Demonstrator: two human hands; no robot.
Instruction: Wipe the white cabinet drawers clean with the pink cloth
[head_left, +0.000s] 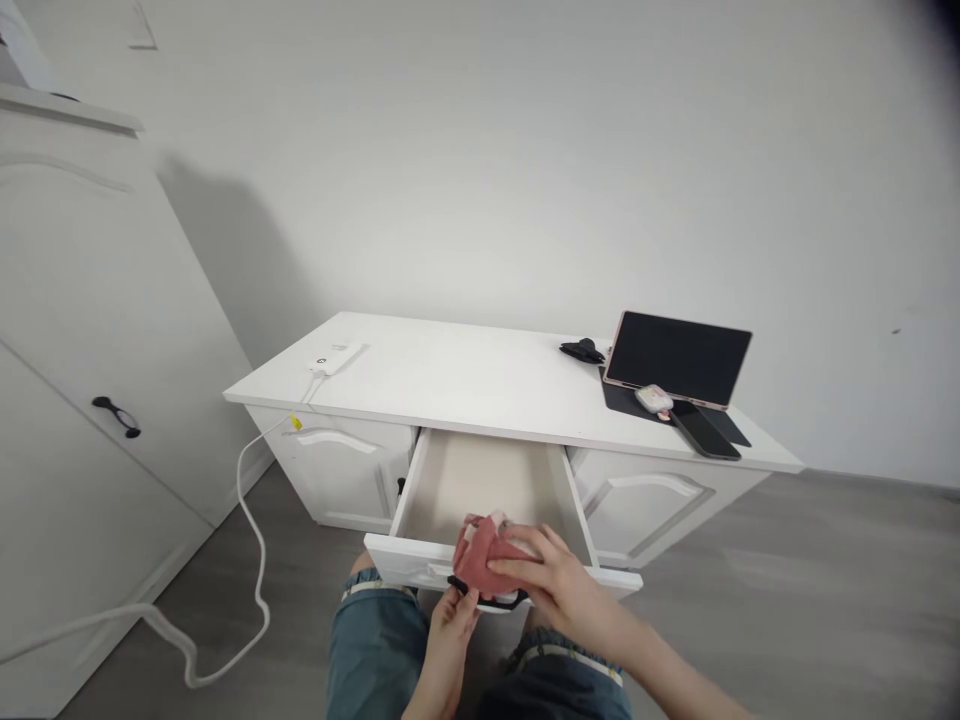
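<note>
A pink-red and white cloth (480,560) is bunched over the front of the pulled-out drawer (401,562). My right hand (559,580) grips it from above, fingers bent over the fabric. Under the cloth, the drawer's black handle (510,602) shows in part. My left hand (452,625) is closed at the handle's left end, its fingertips also against the cloth's lower edge. The drawer's pale inside bottom (487,470) is visible behind the cloth.
On the white desk (450,365) stand a dark-screened tablet (679,355), a phone (703,430), a small white case (654,400) and a black object (583,350). A white power strip (335,358) trails a cable (259,560) to the floor. A white cabinet (90,300) stands left.
</note>
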